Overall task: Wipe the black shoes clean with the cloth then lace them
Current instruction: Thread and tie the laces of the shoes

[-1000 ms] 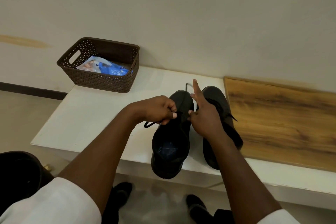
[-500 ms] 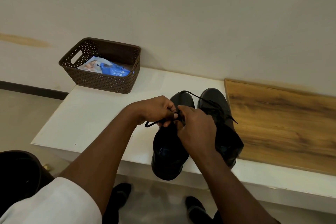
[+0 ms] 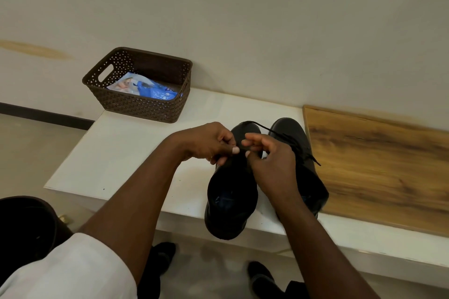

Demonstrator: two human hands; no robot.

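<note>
While your left hand and right hand meet over the left shoe on the white worktop, fingers pinch its black lace. Lacing step in hand, judged. Right shoe sits alongside. Next: thread or tie with steady tension.

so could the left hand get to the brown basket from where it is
Probably yes. The white bench top between the left hand and the brown basket is bare, but its fingers are pinching the lace and would have to let go.
</note>
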